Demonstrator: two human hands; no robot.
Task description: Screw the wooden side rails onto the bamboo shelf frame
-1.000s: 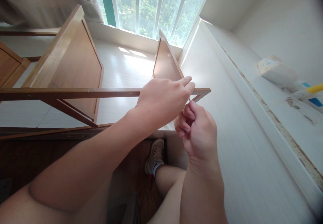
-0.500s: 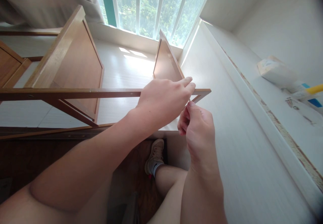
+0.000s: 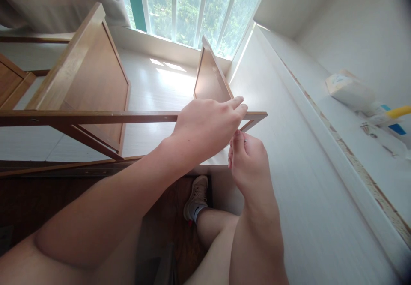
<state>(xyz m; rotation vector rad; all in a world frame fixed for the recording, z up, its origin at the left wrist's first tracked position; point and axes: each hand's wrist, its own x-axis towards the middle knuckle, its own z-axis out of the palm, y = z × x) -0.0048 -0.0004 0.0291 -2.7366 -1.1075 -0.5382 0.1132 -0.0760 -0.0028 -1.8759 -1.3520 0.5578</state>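
Note:
A long wooden rail (image 3: pixel 138 117) of a furniture frame runs across the view in front of me. My left hand (image 3: pixel 210 120) lies over it near its right end, fingers reaching to the edge of an upright wooden panel (image 3: pixel 210 73); its thumb and grip underside are hidden. Just below, my right hand (image 3: pixel 248 152) is closed in a pinch against the underside of my left hand. A small dark metal tip shows between its fingers; the rest of that thin piece is hidden, so its kind is unclear.
Another wooden panel (image 3: pixel 96 70) stands at left, joined to the frame. A white ledge (image 3: pixel 308 182) slopes along the right, with small metal fittings (image 3: pixel 369 130), a plastic bag (image 3: pixel 348 90) and a yellow-handled tool (image 3: pixel 400 112). Behind is a barred window (image 3: pixel 189 10); below, my shoe (image 3: pixel 197 193).
My right hand has turned at the wrist and shifted slightly left, its fingers curling closer under my left hand. My left hand keeps its place on the rail. The view has moved slightly.

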